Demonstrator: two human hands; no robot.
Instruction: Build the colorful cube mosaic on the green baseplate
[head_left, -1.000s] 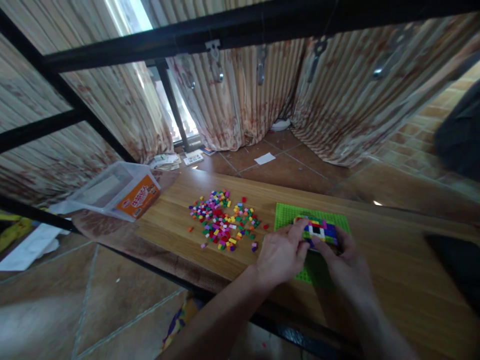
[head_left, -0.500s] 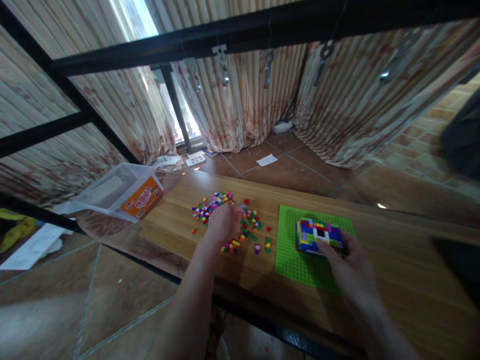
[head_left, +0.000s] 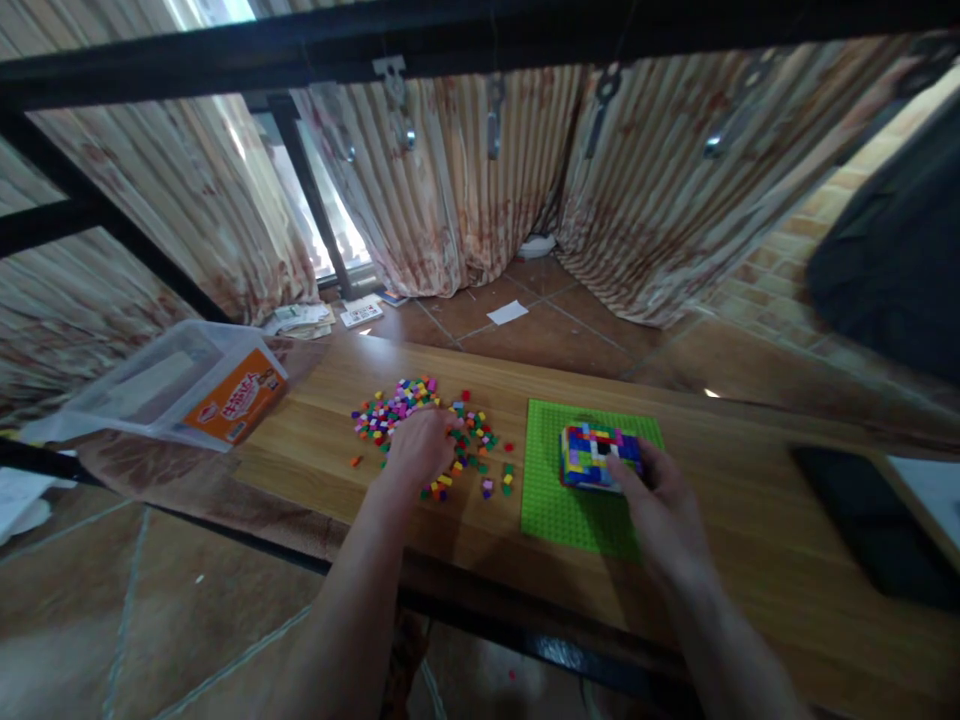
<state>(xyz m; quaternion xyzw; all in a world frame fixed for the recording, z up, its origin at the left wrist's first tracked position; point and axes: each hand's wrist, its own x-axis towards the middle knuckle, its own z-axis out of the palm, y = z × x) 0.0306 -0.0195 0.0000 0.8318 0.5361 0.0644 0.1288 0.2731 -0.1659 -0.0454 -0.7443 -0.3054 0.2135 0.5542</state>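
Head view: left hand point(head_left: 424, 445) over loose bricks point(head_left: 403, 402) towards left end of table point(head_left: 742, 480); fingertips hidden, opening and any hold cannot be told. Right hand point(head_left: 646, 478), thumb and fingers closed round right end of brick block point(head_left: 583, 458), over green baseplate point(head_left: 551, 510) between table's far and near edges.

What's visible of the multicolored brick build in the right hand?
The multicolored brick build is a low, boxy block of small plastic-looking bricks, with blue, yellow, red and white among the colors. On top, white pieces border a dark square; whether that is a brick or a hole can't be told. The right hand holds its right end, thumb on the near side. It is over the green studded baseplate; contact is unclear.
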